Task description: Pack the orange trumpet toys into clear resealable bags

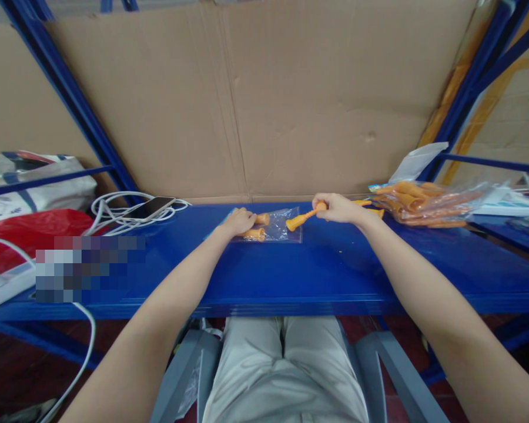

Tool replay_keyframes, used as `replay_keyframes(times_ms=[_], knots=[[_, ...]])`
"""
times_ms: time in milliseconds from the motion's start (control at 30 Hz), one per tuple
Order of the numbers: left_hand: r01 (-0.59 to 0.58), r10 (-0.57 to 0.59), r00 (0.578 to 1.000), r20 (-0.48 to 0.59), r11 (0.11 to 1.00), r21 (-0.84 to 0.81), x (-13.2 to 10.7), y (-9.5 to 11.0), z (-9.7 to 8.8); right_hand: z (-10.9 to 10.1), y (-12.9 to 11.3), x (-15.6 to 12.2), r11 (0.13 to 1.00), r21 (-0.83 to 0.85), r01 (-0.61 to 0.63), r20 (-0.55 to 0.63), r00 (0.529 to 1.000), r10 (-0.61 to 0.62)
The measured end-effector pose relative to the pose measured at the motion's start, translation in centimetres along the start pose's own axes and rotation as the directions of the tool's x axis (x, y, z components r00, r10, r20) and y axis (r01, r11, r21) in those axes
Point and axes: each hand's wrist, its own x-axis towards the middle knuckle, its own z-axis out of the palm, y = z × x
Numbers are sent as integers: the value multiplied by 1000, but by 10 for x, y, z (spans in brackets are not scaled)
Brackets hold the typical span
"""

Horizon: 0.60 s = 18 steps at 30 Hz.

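Observation:
A clear plastic bag (pixel 282 234) lies flat on the blue tabletop. Two orange pieces with flared ends (pixel 254 235) show inside it. My left hand (pixel 239 222) is closed over the bag's left end, hiding much of these pieces. To the right, my right hand (pixel 335 208) grips an orange trumpet-shaped plastic piece (pixel 300 220) by its rounded end. Its wide mouth points left and down, over or close to the bag's right edge; contact cannot be made out. More loose orange pieces (pixel 376 212) lie just behind my right wrist, partly covered.
A filled clear bag of orange pieces (pixel 417 202) sits at the right. On the left are a phone (pixel 152 208), coiled white cables (pixel 110 207) and a red bag (pixel 48 226). A cardboard sheet (pixel 291 106) stands behind the blue table (pixel 286 282); blue metal posts (pixel 77 97) flank it.

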Motion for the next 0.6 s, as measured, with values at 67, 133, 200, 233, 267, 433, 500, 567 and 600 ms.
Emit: replay_keyframes(times_ms=[67,133,200,233,267,433,500,567,600], knots=[[-5,5,1000,-1,999,-37,2,-2,2,1,1,1,999,12,-34,22,999,33],[43,-43,999,-4,996,-77,4,-3,4,4,3,2,998,-9,-64,48,997,65],[95,-96,995,-7,990,-106,4,-3,4,7,3,3,995,-62,-76,86,993,81],[111,-113,994,-7,987,-116,4,-3,4,9,3,3,992,-95,-82,104,990,92],[119,-121,993,-8,985,-124,3,-3,3,11,2,3,988,-129,-89,119,987,105],[109,-111,994,-4,981,-159,3,-1,1,18,-6,3,973,-199,-113,160,976,146],[100,-101,995,3,980,-173,3,1,2,21,-8,4,982,-158,-107,165,977,133],[87,-90,996,-4,978,-190,3,4,3,22,-8,5,988,-117,-99,153,981,117],[76,-81,997,-16,976,-204,3,6,4,23,-8,5,990,-100,-97,143,983,111]])
